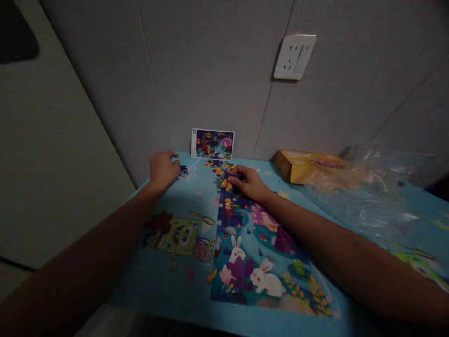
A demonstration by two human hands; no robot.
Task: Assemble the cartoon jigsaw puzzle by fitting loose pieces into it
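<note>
A partly assembled jigsaw puzzle (245, 252) with white rabbits, plants and a blue stream lies on the table. My right hand (249, 183) is at its upper end, thumb and fingers closed on a puzzle piece (227, 185) with orange and purple on it. Just beyond, several loose puzzle pieces (218, 164) lie in a cluster. My left hand (163, 170) rests at the far left of the table, thumb and index finger apart, nothing seen between them. Beside it is a dark puzzle piece (183, 171). The right forearm covers part of the puzzle's right side.
A picture card (213, 144) leans against the grey wall (217, 75) at the back. To the right are a yellow box (305, 164) and crumpled clear plastic (372, 201). The blue tablecloth (189, 196) bears cartoon prints. A socket (295, 56) is on the wall.
</note>
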